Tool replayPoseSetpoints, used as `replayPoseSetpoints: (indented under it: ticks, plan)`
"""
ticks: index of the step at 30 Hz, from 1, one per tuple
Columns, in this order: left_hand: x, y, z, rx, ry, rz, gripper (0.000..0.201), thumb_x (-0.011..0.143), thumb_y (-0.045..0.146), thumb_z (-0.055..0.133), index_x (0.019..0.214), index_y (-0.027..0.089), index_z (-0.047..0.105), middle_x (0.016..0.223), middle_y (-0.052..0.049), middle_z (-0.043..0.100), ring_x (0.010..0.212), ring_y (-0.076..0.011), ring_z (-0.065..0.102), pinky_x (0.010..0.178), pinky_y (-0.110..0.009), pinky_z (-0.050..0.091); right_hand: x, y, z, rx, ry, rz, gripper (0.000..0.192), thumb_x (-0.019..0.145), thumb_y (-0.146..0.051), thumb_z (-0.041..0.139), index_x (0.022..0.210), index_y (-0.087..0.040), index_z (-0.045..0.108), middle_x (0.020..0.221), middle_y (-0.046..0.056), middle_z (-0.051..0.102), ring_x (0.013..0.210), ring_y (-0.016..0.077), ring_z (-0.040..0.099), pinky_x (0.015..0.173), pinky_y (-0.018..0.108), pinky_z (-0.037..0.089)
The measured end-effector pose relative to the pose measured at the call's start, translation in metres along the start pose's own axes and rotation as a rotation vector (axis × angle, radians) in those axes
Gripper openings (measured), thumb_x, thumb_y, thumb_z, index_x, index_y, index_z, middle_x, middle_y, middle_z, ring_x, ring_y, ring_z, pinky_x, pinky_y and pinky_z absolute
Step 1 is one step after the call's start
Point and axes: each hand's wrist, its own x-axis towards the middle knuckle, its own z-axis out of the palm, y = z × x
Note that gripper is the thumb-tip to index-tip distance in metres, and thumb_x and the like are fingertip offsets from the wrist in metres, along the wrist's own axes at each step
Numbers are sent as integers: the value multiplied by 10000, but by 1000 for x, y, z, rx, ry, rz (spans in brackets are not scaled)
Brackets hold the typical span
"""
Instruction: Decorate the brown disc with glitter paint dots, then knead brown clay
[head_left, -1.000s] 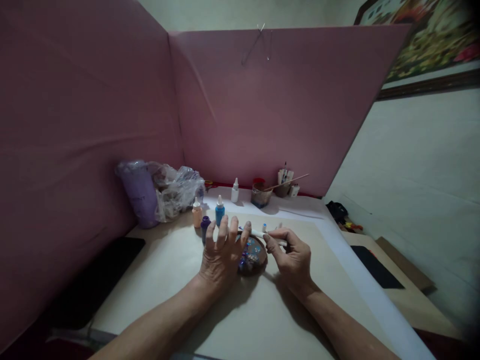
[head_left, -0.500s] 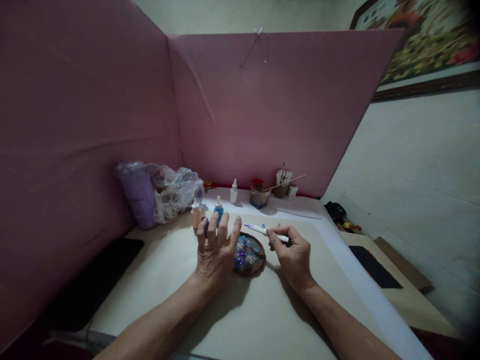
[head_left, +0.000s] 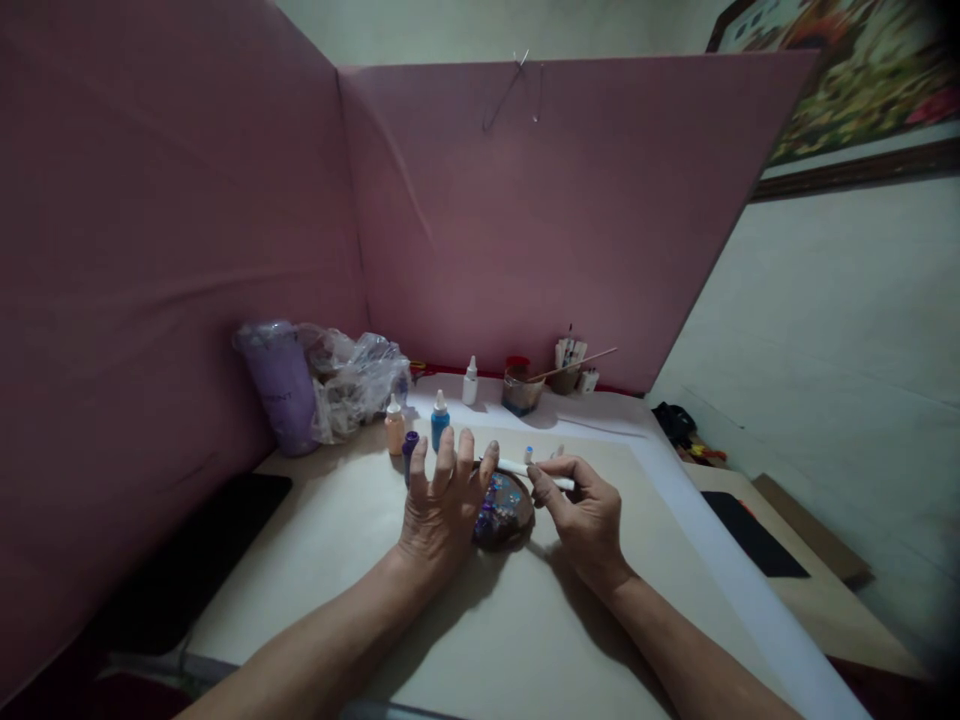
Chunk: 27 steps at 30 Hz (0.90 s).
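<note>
head view: painted stone (head_left: 504,510) lies on table (head_left: 525,640) between both hands, left hand (head_left: 442,500) spread flat on its left edge, right hand (head_left: 581,515) pinching white pen (head_left: 536,474) over it; blue bottle (head_left: 439,420), orange bottle (head_left: 394,427) just behind

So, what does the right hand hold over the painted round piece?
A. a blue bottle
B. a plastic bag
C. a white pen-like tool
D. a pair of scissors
C: the right hand grips a white pen-like tool whose tip points toward the painted round piece, while the blue bottle stands apart behind.
</note>
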Motion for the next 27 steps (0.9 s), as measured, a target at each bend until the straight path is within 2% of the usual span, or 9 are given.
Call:
replayPoseSetpoints:
  ticks: [5, 8, 11, 13, 17, 20, 23, 27]
  plan:
    - [1, -4, 1, -46, 31, -41, 448, 854, 191, 549, 1299, 236, 535, 1365, -126, 487, 1329, -345, 326, 1083, -568, 235, 2, 2, -1, -3, 30, 43, 217, 790, -372, 682, 765, -160, 648, 675, 24, 652, 560, 145, 601, 518, 253, 497]
    - [3, -8, 0, -189, 20, -125, 456, 826, 160, 563, 1276, 232, 566, 1365, -133, 490, 1332, -343, 321, 1082, -557, 244, 6, 4, -2, -48, 55, 59, 231, 786, -387, 681, 766, -160, 645, 680, 27, 656, 547, 144, 602, 506, 250, 496]
    - [7, -13, -2, -457, -87, -250, 526, 754, 87, 556, 1260, 225, 587, 1310, -130, 524, 1282, -321, 375, 1059, -527, 305, 10, 7, -2, -48, 92, 112, 258, 781, -414, 676, 771, -159, 639, 623, 15, 639, 504, 140, 592, 499, 252, 493]
    - [9, -15, -1, -711, -164, -311, 562, 710, 66, 517, 1247, 211, 597, 1250, -111, 558, 1221, -275, 440, 1041, -480, 363, 14, 10, -3, -30, 130, 171, 286, 764, -438, 683, 772, -156, 636, 562, 4, 618, 473, 144, 585, 485, 253, 489]
    - [12, -20, 6, -1216, -264, -468, 487, 698, 84, 430, 1113, 180, 667, 1204, -81, 606, 1134, -199, 539, 989, -359, 449, 20, 16, -5, -17, 189, 274, 335, 728, -476, 697, 769, -149, 636, 503, 6, 606, 433, 152, 574, 441, 252, 468]
    - [12, -22, 13, -1404, -319, -597, 429, 704, 95, 417, 1023, 168, 692, 1188, -78, 632, 1098, -196, 576, 934, -327, 485, 23, 19, -6, -4, 198, 310, 349, 715, -485, 702, 769, -147, 638, 493, 4, 601, 414, 146, 559, 421, 247, 453]
    - [12, -23, 16, -1362, -321, -581, 384, 715, 102, 418, 978, 155, 692, 1124, -86, 655, 1062, -196, 585, 942, -337, 477, 23, 19, -5, 7, 187, 318, 346, 707, -482, 709, 766, -149, 637, 506, 2, 606, 411, 135, 549, 414, 239, 446]
    - [11, -20, 10, -1017, -271, -305, 375, 749, 102, 433, 1007, 186, 693, 1069, -64, 649, 1073, -202, 523, 970, -380, 428, 22, 19, -5, 3, 165, 297, 351, 707, -488, 706, 758, -148, 636, 516, 4, 612, 407, 132, 547, 413, 240, 449]
